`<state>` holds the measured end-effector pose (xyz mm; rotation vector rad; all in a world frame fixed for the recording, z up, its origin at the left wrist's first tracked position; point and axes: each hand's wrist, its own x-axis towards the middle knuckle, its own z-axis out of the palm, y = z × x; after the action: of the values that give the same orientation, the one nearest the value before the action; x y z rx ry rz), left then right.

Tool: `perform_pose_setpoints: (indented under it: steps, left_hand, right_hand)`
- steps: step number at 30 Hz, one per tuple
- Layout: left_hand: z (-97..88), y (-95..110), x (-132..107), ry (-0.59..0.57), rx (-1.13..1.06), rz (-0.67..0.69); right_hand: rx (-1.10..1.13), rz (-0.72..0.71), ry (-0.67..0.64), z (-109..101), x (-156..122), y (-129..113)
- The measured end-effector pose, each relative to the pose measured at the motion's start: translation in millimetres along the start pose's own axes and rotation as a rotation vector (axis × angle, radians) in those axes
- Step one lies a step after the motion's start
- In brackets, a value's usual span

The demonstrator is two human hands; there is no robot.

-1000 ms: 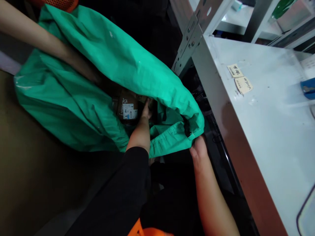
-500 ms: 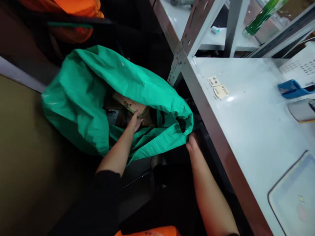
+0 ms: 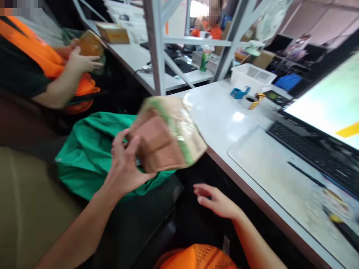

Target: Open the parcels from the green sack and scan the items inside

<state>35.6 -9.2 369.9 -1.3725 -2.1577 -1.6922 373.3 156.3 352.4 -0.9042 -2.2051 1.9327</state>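
Note:
A brown cardboard box with clear and green tape on one side is up in the air, blurred by motion. My left hand grips its near end, thumb below and fingers above. Behind and under it lies the large green bag, its mouth now mostly hidden by the box and my arm. My right hand holds nothing; its fingers are slightly curled and apart, beside the desk edge and below the box.
The white desk on the right bears a keyboard, a clear mat, tape rolls and a white basket. A metal post rises at its far corner. At left, a co-worker in an orange vest holds another box.
My left hand has lifted the cardboard box out of the green bag. My right hand has let go of the bag's rim. The view has tilted up, showing the co-worker and more desk.

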Motion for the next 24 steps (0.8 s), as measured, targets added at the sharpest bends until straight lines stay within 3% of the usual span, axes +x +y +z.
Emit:
perform_pose_setpoints:
  steps: [1,3,5,7,8,9,10,12,15,17,20,22,24]
  left_hand:
    - [22.2,28.4,12.9,-0.107,0.033,0.133]
    - [69.2,82.5,31.5,-0.294,0.023,0.303]
    - [114.7,129.0,39.3,-0.422,-0.116,0.336]
    - [156.3,166.0,38.6,-0.6,-0.368,0.266]
    - [175.8,181.2,36.2,-0.737,-0.525,0.2]
    - [194.6,194.4,33.1,-0.897,-0.684,0.123]
    - [212.7,205.8,29.5,-1.061,-0.828,0.042]
    - [246.8,223.6,22.2,-1.323,-1.038,-0.094]
    - [289.0,238.6,15.1,-1.525,-1.179,-0.218]
    - [308.4,241.9,14.3,-1.611,-1.218,-0.271]
    - [323.2,240.6,16.8,-1.673,-1.239,-0.322]
    - [326.3,238.2,19.0,-1.692,-1.237,-0.346]
    - [327.0,235.5,20.9,-1.693,-1.224,-0.367]
  right_hand:
    - [-0.048,-0.034,-0.038,-16.0,-48.2,-8.1]
    - [-0.128,-0.102,0.156,-58.1,-139.5,-21.4]
    - [-0.258,-0.16,0.643,-108.8,-216.4,-25.3]
    - [-0.476,-0.115,1.175,-160.4,-273.7,-16.8]
    - [-0.615,-0.031,1.352,-183.9,-294.5,-8.7]
    - [-0.744,0.083,1.446,-204.8,-310.1,0.7]
    - [-0.848,0.206,1.466,-222.4,-321.0,10.5]
    - [-0.952,0.425,1.359,-246.9,-330.4,27.6]
    - [-0.954,0.619,1.183,-261.0,-324.0,40.3]
    - [-0.928,0.719,1.188,-262.4,-313.9,41.4]
    - [-0.807,0.83,1.254,-263.8,-300.6,38.4]
    - [-0.721,0.836,1.281,-266.5,-298.6,35.6]
    - [-0.637,0.727,1.323,-268.8,-305.9,31.4]
